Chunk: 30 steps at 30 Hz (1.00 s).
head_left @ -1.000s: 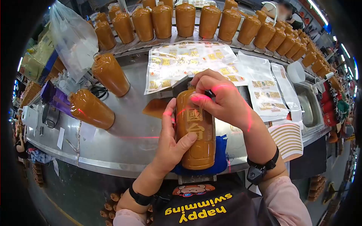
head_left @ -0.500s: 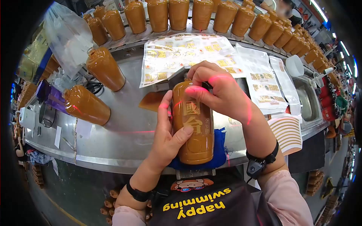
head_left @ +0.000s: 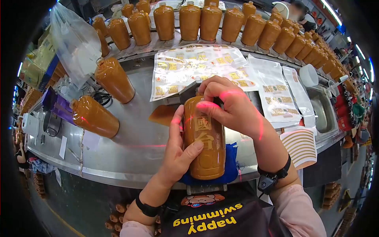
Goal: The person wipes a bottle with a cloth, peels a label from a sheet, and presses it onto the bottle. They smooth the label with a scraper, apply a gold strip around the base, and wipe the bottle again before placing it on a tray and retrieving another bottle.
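A glossy brown bottle (head_left: 207, 164) lies tilted in front of me, its neck pointing away. Gold characters and a column of small print run down its face. My left hand (head_left: 177, 152) wraps the bottle's left side, thumb pressed beside the lower gold character. At the shoulder and neck, my right hand (head_left: 229, 106) is closed, with curled fingers over the neck and the thumb on the upper front. The neck is mostly hidden by these fingers. A blue cloth (head_left: 233, 158) lies beneath the bottle, and a dark metal block (head_left: 188, 93) stands at its neck end.
Two brown bottles (head_left: 114, 81) lean at the left. Sheets of gold decals (head_left: 169, 67) and narrower decal strips (head_left: 276, 98) cover the far middle and right. Many bottles (head_left: 189, 23) line the back ledge. A curved striped sheet (head_left: 299, 147) and a sink (head_left: 321, 110) are at right.
The view has shifted, so the whole scene sits slightly lower. Both hands keep nearly the same hold on the bottle, and the gold characters stay in place on it.
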Tool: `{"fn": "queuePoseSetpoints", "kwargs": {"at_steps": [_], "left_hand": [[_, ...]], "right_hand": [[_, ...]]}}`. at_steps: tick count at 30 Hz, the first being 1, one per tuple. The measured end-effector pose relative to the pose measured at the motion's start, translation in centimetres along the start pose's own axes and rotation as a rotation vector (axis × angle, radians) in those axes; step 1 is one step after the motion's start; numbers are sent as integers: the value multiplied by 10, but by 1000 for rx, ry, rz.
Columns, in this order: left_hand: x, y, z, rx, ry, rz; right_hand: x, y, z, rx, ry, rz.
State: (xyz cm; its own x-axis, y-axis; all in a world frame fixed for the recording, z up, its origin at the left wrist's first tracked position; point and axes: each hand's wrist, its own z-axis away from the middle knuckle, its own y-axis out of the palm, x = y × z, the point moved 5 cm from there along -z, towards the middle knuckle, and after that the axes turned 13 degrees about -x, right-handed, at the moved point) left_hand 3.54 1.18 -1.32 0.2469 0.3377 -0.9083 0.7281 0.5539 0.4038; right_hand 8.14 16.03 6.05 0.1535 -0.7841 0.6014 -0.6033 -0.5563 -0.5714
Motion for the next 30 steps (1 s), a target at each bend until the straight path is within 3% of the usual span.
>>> {"fn": "queuePoseSetpoints", "kwargs": {"at_steps": [30], "left_hand": [[2,0,0,-65,39,-15]], "right_hand": [[0,2,2,-52,-13,1]]}}
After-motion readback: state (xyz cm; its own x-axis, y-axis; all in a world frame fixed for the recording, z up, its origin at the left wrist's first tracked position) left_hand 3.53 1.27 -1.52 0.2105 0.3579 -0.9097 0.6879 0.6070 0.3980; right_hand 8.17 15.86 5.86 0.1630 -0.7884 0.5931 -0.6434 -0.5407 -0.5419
